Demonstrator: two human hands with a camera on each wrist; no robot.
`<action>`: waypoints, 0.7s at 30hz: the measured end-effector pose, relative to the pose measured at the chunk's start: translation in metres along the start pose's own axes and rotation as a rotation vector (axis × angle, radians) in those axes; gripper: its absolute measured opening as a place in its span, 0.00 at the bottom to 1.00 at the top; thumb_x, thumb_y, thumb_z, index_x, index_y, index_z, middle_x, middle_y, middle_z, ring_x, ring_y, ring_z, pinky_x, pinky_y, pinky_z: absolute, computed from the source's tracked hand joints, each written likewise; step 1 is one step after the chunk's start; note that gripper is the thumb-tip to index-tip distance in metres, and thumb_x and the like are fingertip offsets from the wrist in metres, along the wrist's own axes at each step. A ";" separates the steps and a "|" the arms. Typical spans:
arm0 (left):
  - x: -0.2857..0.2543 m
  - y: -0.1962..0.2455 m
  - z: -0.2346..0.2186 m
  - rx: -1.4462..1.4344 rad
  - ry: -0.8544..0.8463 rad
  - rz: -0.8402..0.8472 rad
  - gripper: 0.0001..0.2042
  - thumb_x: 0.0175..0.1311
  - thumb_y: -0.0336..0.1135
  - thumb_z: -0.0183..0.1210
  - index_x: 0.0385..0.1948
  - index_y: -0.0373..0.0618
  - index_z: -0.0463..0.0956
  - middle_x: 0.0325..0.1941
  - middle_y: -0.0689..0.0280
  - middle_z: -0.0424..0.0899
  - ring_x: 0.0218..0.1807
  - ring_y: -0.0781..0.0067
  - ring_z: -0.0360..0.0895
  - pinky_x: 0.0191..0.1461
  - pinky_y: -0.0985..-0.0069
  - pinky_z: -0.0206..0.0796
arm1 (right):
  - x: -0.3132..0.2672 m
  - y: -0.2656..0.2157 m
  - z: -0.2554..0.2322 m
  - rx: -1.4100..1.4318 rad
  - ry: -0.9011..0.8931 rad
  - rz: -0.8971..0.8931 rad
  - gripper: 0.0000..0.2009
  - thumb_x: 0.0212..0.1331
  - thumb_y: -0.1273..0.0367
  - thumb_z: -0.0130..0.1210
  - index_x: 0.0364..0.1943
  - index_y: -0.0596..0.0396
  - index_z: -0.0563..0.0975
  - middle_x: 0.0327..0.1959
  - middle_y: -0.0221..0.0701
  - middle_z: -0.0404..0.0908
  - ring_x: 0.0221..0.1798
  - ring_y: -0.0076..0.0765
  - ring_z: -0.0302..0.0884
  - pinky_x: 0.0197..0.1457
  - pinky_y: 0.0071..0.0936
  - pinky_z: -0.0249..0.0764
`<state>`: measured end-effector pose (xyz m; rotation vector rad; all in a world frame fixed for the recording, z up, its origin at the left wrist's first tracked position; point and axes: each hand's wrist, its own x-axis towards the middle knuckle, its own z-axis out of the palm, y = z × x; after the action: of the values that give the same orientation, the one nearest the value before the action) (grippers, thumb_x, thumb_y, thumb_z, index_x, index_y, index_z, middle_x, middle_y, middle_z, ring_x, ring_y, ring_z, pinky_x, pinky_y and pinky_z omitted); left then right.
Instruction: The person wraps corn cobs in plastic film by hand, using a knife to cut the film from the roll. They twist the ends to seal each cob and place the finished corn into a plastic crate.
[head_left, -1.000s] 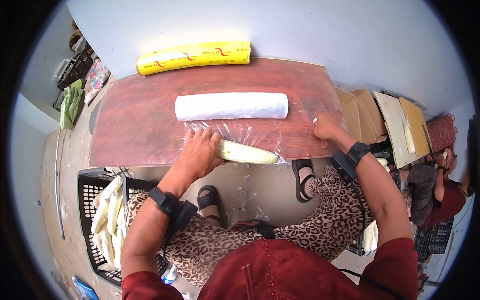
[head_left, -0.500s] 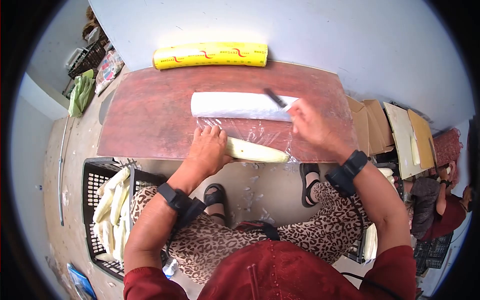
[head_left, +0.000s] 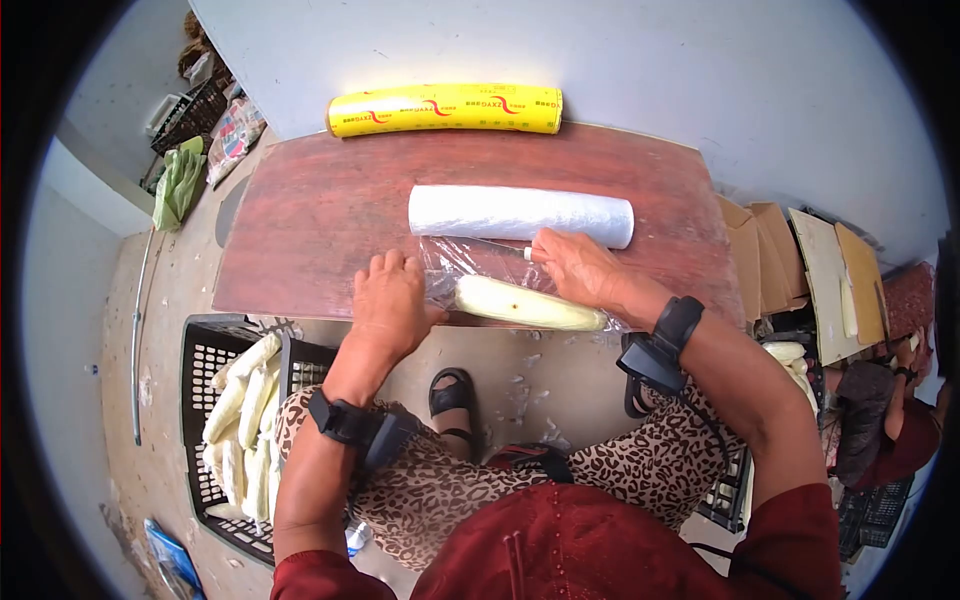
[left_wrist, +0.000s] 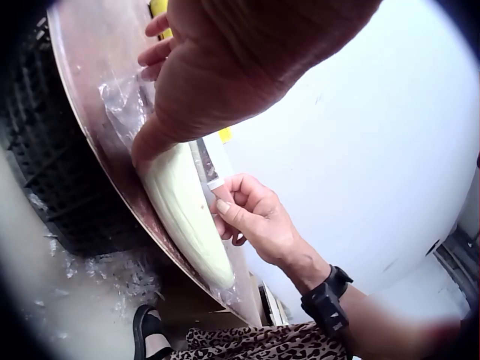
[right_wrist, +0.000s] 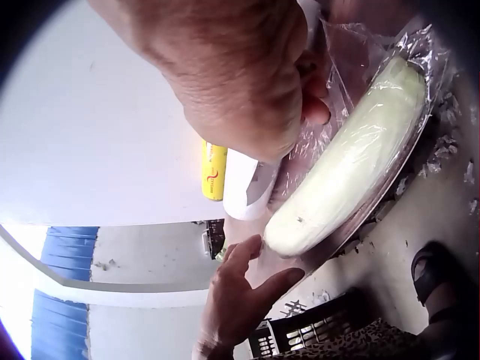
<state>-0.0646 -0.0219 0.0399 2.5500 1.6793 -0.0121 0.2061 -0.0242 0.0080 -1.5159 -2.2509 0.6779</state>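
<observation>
A pale green ear of corn (head_left: 530,303), seemingly in its husk, lies on clear plastic film (right_wrist: 352,56) along the table's front edge. My left hand (head_left: 390,300) rests at its left end, on the film, with thumb and fingers apart. In my right hand (head_left: 580,266) is a knife (left_wrist: 207,163) with a pale collar, gripped by the handle. Its blade lies across the film between the corn and the white film roll (head_left: 520,213). The right wrist view hides the knife behind the hand.
A yellow printed roll (head_left: 445,110) lies at the table's (head_left: 310,200) back edge by the wall. A black crate (head_left: 205,360) of more corn stands on the floor at left. Cardboard (head_left: 775,255) leans at right, with another person (head_left: 890,440) beyond.
My right hand has come from the table's right side, over the white roll, and down to the film with the knife. My left hand has slid left off the corn's end, uncovering it.
</observation>
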 end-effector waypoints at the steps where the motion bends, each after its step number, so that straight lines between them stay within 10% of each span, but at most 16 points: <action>1: 0.002 -0.007 -0.008 -0.001 0.010 -0.040 0.30 0.45 0.46 0.70 0.49 0.39 0.74 0.51 0.55 0.74 0.58 0.54 0.69 0.59 0.60 0.62 | 0.002 0.000 0.000 -0.007 -0.012 0.009 0.07 0.59 0.77 0.49 0.40 0.58 0.67 0.40 0.50 0.77 0.47 0.64 0.73 0.47 0.50 0.71; 5: 0.002 -0.018 -0.016 -0.053 0.103 -0.101 0.30 0.44 0.41 0.71 0.51 0.41 0.73 0.52 0.55 0.74 0.56 0.53 0.70 0.57 0.60 0.64 | 0.010 0.000 0.004 -0.009 -0.027 -0.050 0.07 0.58 0.76 0.50 0.39 0.58 0.68 0.40 0.49 0.77 0.47 0.63 0.73 0.48 0.51 0.70; 15: 0.001 0.020 0.007 -0.185 0.117 0.433 0.33 0.46 0.39 0.70 0.57 0.41 0.67 0.58 0.55 0.72 0.61 0.54 0.67 0.66 0.60 0.56 | 0.022 -0.005 0.005 -0.030 -0.069 -0.066 0.05 0.58 0.77 0.49 0.38 0.57 0.68 0.36 0.45 0.75 0.45 0.59 0.72 0.45 0.48 0.68; 21: 0.003 0.024 0.016 -0.023 -0.030 0.319 0.34 0.46 0.42 0.70 0.56 0.38 0.67 0.50 0.56 0.77 0.57 0.56 0.70 0.64 0.61 0.55 | 0.028 -0.004 0.006 -0.022 -0.105 -0.033 0.05 0.57 0.77 0.50 0.36 0.58 0.69 0.37 0.47 0.76 0.45 0.60 0.73 0.44 0.48 0.69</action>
<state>-0.0406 -0.0301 0.0253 2.7518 1.2376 -0.0098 0.1891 -0.0002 0.0061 -1.4823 -2.3628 0.7416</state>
